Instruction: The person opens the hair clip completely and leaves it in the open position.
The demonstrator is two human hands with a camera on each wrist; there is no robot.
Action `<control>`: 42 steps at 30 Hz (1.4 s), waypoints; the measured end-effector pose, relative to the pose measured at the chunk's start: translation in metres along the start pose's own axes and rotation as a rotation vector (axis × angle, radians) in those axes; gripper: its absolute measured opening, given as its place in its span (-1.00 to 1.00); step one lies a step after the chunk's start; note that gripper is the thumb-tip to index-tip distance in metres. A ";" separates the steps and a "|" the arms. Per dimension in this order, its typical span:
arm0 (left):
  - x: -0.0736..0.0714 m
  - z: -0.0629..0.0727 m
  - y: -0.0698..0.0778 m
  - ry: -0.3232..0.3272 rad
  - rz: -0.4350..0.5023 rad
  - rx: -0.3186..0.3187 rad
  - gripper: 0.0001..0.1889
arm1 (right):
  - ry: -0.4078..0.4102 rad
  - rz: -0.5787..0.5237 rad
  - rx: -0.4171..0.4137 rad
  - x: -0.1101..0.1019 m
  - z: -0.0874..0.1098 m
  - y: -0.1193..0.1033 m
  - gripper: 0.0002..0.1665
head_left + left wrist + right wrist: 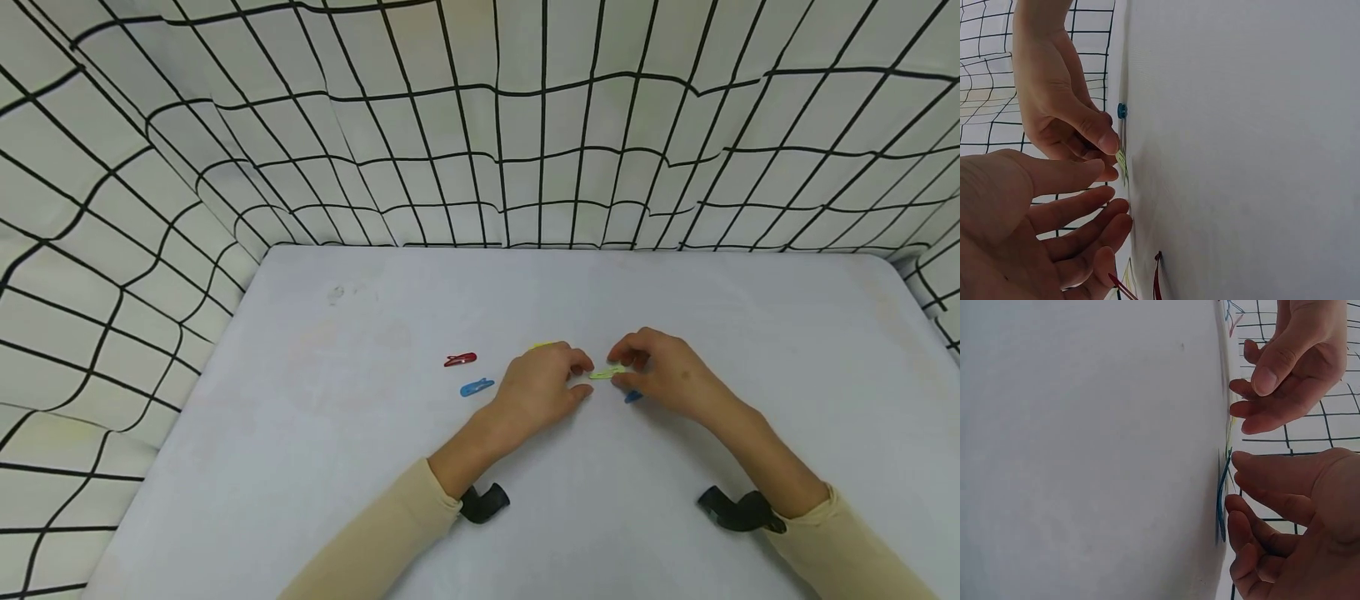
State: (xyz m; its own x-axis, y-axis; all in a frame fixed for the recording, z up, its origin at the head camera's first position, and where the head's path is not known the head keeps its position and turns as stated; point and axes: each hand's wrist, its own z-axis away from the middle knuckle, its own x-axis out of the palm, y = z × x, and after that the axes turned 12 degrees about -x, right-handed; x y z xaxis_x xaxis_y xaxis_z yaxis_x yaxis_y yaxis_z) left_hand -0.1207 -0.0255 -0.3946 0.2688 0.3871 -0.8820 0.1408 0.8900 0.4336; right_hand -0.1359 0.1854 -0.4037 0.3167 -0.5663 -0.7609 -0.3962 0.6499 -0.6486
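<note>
In the head view my right hand point(671, 375) pinches one end of a light green hair clip point(602, 374) between thumb and fingers, low over the table. My left hand point(542, 383) is at the clip's other side, thumb and fingers apart with nothing between them. A dark blue hair clip point(633, 396) lies under my right hand, partly hidden by it. Behind the left hand shows the edge of a yellow hair clip point(543, 344). To the left of that hand lie a red hair clip point(460, 359) and a lighter blue hair clip point(477, 387).
The white table point(337, 433) extends around the hands. A white wall with black grid lines point(517, 125) stands along its far edge and left side. Black wrist cameras point(486, 503) are worn at both sleeve cuffs.
</note>
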 end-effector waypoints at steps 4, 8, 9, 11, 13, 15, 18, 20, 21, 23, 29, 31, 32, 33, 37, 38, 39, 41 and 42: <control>0.000 -0.001 0.001 -0.004 -0.028 0.009 -0.69 | -0.007 0.011 -0.002 0.001 -0.001 0.001 -0.71; 0.000 0.000 0.003 -0.002 -0.035 0.007 -0.68 | -0.014 0.025 -0.003 0.002 -0.002 0.001 -0.73; 0.000 0.000 0.003 -0.003 -0.038 0.007 -0.67 | -0.015 0.029 -0.005 0.002 -0.002 0.001 -0.73; 0.000 0.000 0.003 -0.005 -0.041 0.007 -0.68 | -0.017 0.035 -0.011 0.003 -0.003 0.001 -0.75; 0.001 -0.001 0.003 -0.006 -0.050 0.010 -0.67 | -0.017 0.037 -0.014 0.003 -0.002 0.001 -0.76; 0.002 -0.001 0.004 -0.008 -0.061 0.011 -0.66 | -0.016 0.038 -0.013 0.004 -0.002 0.001 -0.78; 0.003 -0.002 0.003 -0.005 -0.068 0.015 -0.66 | -0.015 0.028 -0.017 0.004 -0.003 0.000 -0.80; 0.003 -0.002 0.003 -0.003 -0.064 0.017 -0.67 | -0.017 0.023 -0.016 0.004 -0.003 0.000 -0.81; 0.003 -0.002 0.003 -0.003 -0.060 0.018 -0.67 | -0.020 0.017 -0.014 0.004 -0.003 0.000 -0.82; 0.003 -0.002 0.003 -0.001 -0.046 0.021 -0.69 | -0.026 0.010 -0.011 0.004 -0.003 0.000 -0.83; 0.003 -0.001 0.002 0.005 -0.013 0.030 -0.72 | -0.031 0.000 -0.006 0.004 -0.004 0.000 -0.90; 0.004 -0.001 0.002 0.007 -0.006 0.032 -0.74 | -0.024 -0.003 -0.012 0.005 -0.003 -0.001 -0.92; 0.004 -0.001 0.002 0.008 -0.001 0.034 -0.74 | -0.020 -0.004 -0.016 0.005 -0.003 -0.001 -0.93; 0.004 -0.001 0.001 0.010 0.003 0.033 -0.75 | -0.015 -0.002 -0.018 0.006 -0.003 -0.002 -0.94; 0.005 -0.001 0.001 0.024 0.035 0.020 -0.78 | -0.004 -0.001 -0.025 0.006 -0.002 -0.003 -0.95; 0.004 -0.001 0.000 0.033 0.047 0.017 -0.79 | -0.002 -0.003 -0.026 0.005 -0.002 -0.004 -0.95; 0.004 -0.001 0.000 0.041 0.058 0.013 -0.80 | -0.001 -0.005 -0.025 0.005 -0.002 -0.004 -0.95; 0.003 -0.002 0.000 0.055 0.077 0.007 -0.82 | -0.001 -0.012 -0.025 0.004 -0.002 -0.005 -0.95; 0.002 -0.002 -0.001 0.060 0.082 0.003 -0.83 | -0.002 -0.015 -0.023 0.004 -0.002 -0.005 -0.95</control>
State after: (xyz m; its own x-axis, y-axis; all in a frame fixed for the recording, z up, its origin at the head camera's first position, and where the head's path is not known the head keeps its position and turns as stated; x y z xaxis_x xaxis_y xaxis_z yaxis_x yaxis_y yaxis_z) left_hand -0.1219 -0.0247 -0.3972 0.2216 0.4726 -0.8530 0.1239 0.8540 0.5054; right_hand -0.1343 0.1790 -0.4032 0.3242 -0.5752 -0.7510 -0.4114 0.6292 -0.6595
